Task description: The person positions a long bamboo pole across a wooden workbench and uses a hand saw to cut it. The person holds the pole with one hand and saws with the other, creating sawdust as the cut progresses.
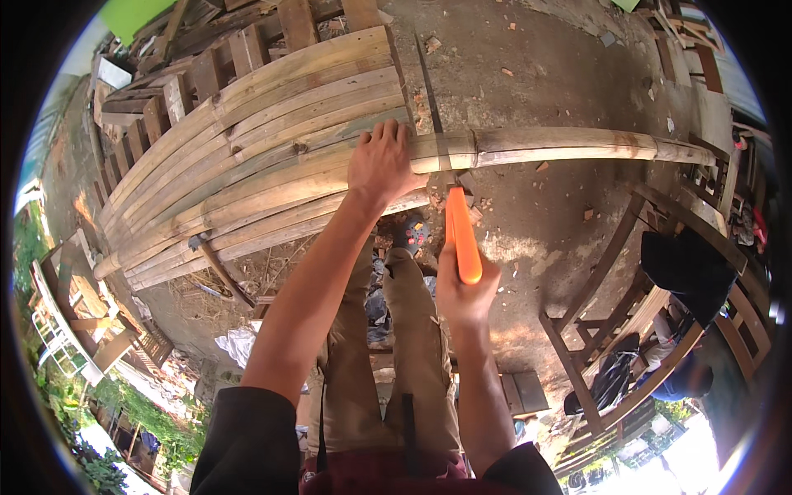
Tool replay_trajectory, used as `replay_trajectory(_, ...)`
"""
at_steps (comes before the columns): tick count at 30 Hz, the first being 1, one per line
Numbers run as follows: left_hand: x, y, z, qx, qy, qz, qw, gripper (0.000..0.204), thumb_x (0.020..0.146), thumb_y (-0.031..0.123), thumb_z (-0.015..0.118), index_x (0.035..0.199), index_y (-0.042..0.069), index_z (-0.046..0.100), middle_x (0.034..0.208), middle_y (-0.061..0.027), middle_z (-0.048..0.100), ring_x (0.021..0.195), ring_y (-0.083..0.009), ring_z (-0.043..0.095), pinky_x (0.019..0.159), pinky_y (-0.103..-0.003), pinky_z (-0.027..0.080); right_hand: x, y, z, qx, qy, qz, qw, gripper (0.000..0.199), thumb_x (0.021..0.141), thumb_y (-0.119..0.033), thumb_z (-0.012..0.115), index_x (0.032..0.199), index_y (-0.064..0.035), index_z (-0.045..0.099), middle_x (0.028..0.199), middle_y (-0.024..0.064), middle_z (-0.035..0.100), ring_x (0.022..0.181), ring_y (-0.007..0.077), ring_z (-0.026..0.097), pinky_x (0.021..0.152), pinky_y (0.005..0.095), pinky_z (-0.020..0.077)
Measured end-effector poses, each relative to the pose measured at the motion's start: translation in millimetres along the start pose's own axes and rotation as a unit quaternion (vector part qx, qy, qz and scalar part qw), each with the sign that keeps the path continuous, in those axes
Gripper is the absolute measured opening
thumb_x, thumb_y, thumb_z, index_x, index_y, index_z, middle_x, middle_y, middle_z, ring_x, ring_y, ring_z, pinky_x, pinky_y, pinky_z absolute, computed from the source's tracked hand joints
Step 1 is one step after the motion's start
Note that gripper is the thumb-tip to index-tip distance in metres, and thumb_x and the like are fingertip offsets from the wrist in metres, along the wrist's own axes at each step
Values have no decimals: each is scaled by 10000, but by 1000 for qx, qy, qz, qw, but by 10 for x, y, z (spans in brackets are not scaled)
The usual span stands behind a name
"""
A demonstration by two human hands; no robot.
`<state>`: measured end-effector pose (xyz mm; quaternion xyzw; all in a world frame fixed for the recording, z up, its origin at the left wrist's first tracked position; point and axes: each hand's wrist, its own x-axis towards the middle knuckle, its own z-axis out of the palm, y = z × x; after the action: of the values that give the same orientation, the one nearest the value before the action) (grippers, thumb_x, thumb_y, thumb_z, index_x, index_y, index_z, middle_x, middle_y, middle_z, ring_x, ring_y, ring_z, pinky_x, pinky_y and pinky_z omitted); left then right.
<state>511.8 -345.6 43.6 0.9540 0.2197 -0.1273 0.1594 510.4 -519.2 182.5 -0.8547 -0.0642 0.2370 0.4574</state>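
My left hand is wrapped over a long bamboo pole and presses it onto a row of split bamboo slats. The pole runs past the slats' right ends, out to a support at the far right. In my right hand is the orange handle of a hand saw. Its thin dark blade crosses the pole just right of my left hand and points away from me. Whether the teeth have cut into the bamboo cannot be made out.
A hammer-like tool with a wooden handle leans at the slats' near edge. Wooden pallets stand at the far left. To the right is a wooden frame with a black cloth over it. Small debris dots the concrete floor.
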Motion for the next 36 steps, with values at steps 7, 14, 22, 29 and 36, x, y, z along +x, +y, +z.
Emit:
replay_trajectory(7,31,11,-4,-23,15,-5,1000,705,710,496,796,1200,33,588,1143,-101,587,1134,-259,563,971,-383,460,-603,-54,-235,-24,36,-4,999,201,951,-75,589,809,53,650,585,32,562,541,71,526,481,274,395)
replay_trajectory(14,103,11,-60,0,-68,-2,998,784,721,552,797,1260,28,572,1204,-87,556,1185,-248,530,1000,-393,439,-289,-105,-49,-42,8,-3,999,206,939,-85,608,764,24,603,557,60,509,538,74,474,476,310,392)
replay_trajectory(22,141,-42,-63,-43,-44,4,998,741,694,498,799,1226,24,596,1200,-107,578,1207,-235,532,1017,-378,432,459,-107,222,-25,-14,6,1000,212,907,-91,641,743,34,595,592,84,564,546,138,561,508,333,431)
replay_trajectory(29,138,-71,-129,-21,-34,-2,999,762,699,529,798,1237,29,596,1205,-97,577,1214,-236,531,1012,-383,430,371,282,279,-27,-4,-82,996,144,880,-66,642,774,30,635,618,147,603,533,248,624,539,364,484)
replay_trajectory(36,59,-313,-47,-105,127,105,981,548,867,487,667,1196,50,631,1182,-138,606,1163,-294,568,981,-446,438,422,427,203,69,-76,-33,994,277,957,-168,691,767,25,632,609,79,602,539,123,531,502,339,427)
